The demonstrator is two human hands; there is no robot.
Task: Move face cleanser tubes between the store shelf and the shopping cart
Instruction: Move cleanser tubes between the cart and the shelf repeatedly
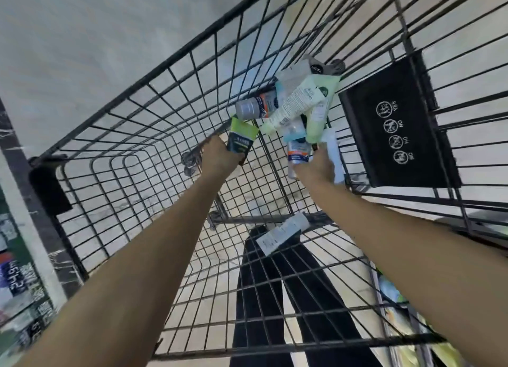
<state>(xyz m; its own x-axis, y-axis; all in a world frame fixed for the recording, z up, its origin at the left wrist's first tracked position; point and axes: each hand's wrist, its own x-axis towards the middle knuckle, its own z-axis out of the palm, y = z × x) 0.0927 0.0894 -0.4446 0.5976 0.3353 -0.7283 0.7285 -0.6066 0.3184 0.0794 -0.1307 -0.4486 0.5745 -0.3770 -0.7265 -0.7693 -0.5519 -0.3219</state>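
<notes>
Wire cart — left hand is gripping a green tube, right hand is clutching a white tube at three o'clock.

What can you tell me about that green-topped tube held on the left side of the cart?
The lime-green and dark tube looks like soft plastic, with a flat crimped lime-green end pointing up and a dark lower body bearing pale lettering. The left hand grips its lower end inside the black wire shopping cart, apart from the heap of other tubes.
</notes>
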